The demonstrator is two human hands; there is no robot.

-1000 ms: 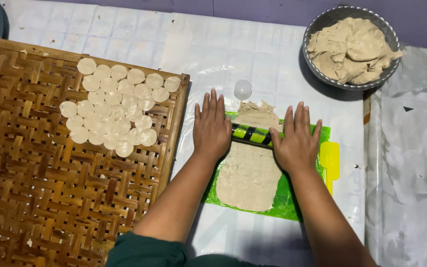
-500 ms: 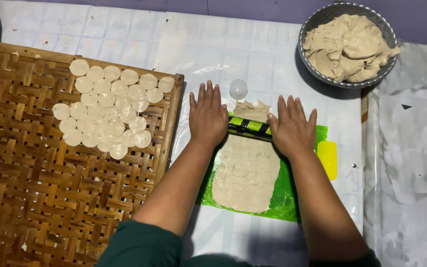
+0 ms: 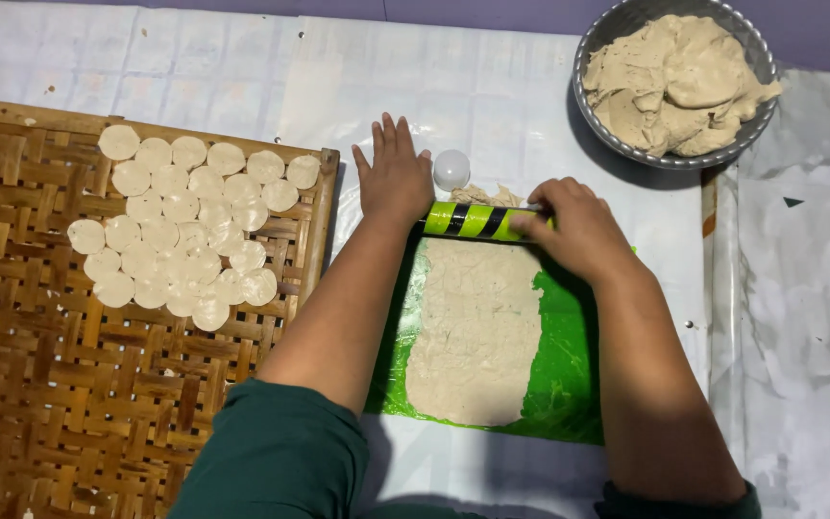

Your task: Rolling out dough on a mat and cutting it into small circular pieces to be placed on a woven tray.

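Note:
A green roller with black stripes (image 3: 476,220) lies across the far end of a flattened sheet of pale dough (image 3: 477,327). The dough rests on a green plastic mat (image 3: 559,375). My right hand (image 3: 573,226) curls around the roller's right end. My left hand (image 3: 394,176) lies flat with fingers spread, its palm on the roller's left end. A small lump of rough dough (image 3: 488,195) pokes out just beyond the roller.
A woven bamboo tray (image 3: 69,384) on the left carries several small round dough discs (image 3: 184,226). A metal bowl (image 3: 596,117) full of dough stands at the far right. A small white round cap (image 3: 451,169) sits by my left hand. White plastic sheeting (image 3: 242,77) covers the surface.
The roller has travelled away from me to the far end of the dough sheet. My right hand has gone from flat on the roller to curled around its end.

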